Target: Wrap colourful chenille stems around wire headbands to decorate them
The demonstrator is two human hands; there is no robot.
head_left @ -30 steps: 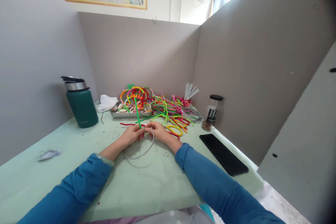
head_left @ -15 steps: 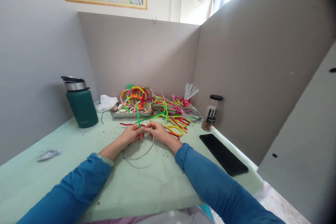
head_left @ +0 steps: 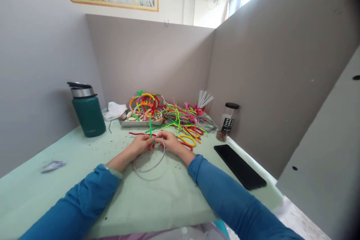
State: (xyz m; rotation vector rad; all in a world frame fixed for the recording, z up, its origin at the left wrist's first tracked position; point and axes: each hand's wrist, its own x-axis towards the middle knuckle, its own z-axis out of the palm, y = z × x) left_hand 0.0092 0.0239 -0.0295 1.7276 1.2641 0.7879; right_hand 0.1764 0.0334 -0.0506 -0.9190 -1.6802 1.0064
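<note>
A green pipe cleaner (head_left: 150, 125) stands up from between my two hands, which meet above the middle of the table. My left hand (head_left: 140, 144) pinches it near its lower end, fingers closed. Close beside it, my right hand (head_left: 169, 142) is closed too, its fingertips on a thin grey hoop (head_left: 157, 164) where the green stem meets it. The hoop hangs below my hands, resembling a headband. A bit of red shows under my fingertips, too small to make out. My fingers hide the joint itself.
A metal tray (head_left: 140, 123) of small pieces and colourful bent hoops stands at the back, beside a heap of pipe cleaners (head_left: 180, 114). A green bottle (head_left: 89, 116) is left; a jar (head_left: 225, 122) and black phone (head_left: 239, 165) are right. Grey partitions (head_left: 152, 52) enclose the table.
The green pipe cleaner has swung from leaning left to nearly upright, and less of its length shows above my hands. Both hands stay in almost the same place.
</note>
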